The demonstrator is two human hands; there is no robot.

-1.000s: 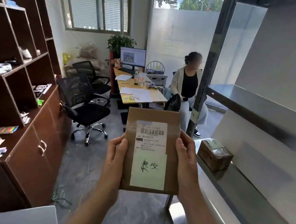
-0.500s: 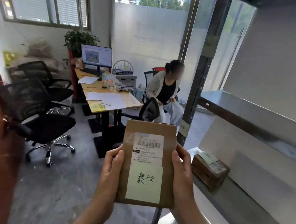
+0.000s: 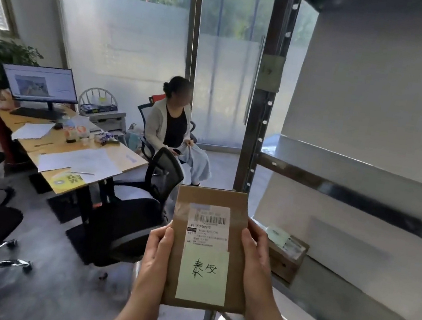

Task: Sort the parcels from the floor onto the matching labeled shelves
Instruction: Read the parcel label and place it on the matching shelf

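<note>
Office floor and steel shelving frame the scene, and at six o'clock one flat brown parcel (image 3: 208, 250) stands upright in the air between two hands. It carries two labels: a printed barcode slip above and a pale handwritten note (image 3: 203, 275) below. The left hand (image 3: 155, 257) presses its left edge and the right hand (image 3: 254, 265) its right edge, both clamped on the parcel with thumbs toward the front.

At three o'clock, just beside the right hand, one smaller box (image 3: 284, 255) already sits on the lower shelf (image 3: 348, 298). One more shelf (image 3: 352, 181) runs above it at two o'clock, bare as far as can be seen. On the upright post (image 3: 259, 128) at one o'clock hangs one paper tag (image 3: 270, 73), its writing too blurred to read.

My worry is a mismatch: with that tag illegible from this angle, the parcel could land on the wrong shelf. Held only by its edges, the thin parcel might also slip, or nudge the small box when slid in.

Farther out, from nine to eleven o'clock, are one desk (image 3: 67, 157), one monitor (image 3: 42, 84), and one seated person (image 3: 173, 129).
</note>
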